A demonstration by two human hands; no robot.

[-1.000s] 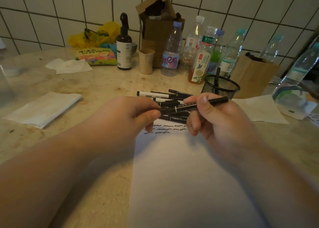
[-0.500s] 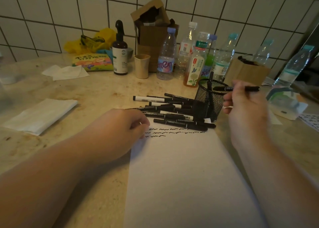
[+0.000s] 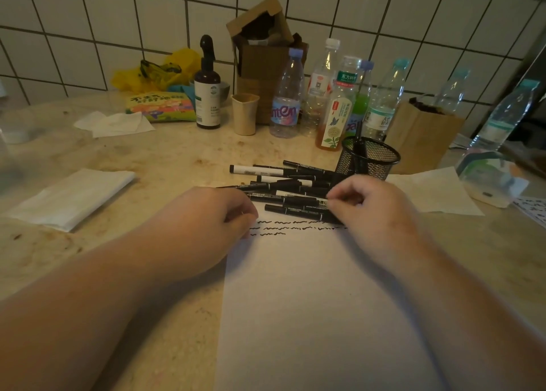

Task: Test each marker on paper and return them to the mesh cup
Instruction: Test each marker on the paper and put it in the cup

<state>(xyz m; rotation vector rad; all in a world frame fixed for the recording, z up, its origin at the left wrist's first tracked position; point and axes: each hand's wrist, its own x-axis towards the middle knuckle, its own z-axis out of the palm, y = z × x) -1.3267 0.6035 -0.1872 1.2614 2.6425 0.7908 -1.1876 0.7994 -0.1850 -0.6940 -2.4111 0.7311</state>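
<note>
**Operator:** Head view status, please: hands and task items.

**Technician:** Left hand rests at the upper left corner of the paper, fingers curled under. Whether the fingertips pinch anything cannot be determined; they are hidden beneath the hand. Right hand sits at the near right end of the marker pile, fingers curled, fingertips touching the marker ends. Whether a marker is actually gripped cannot be confirmed; the contact zone is blurred.

**Operator:** Location of the task items?

**Technician:** Marker pile lies on the countertop at the far edge of the paper, most barrels roughly parallel to that edge, the nearest ones overlapping the sheet. Mesh cup stands upright just beyond the right hand, to the right of the pile. One marker in the cup stands upright, projecting above the rim. Three rows of black squiggles run across the top of the paper, between the two hands.

**Operator:** Other items?

**Technician:** Folded napkin at left. Row of plastic bottles, dark spray bottle, beige cup and open cardboard box stand along the tiled wall. A second sheet lies right of the mesh cup.
</note>
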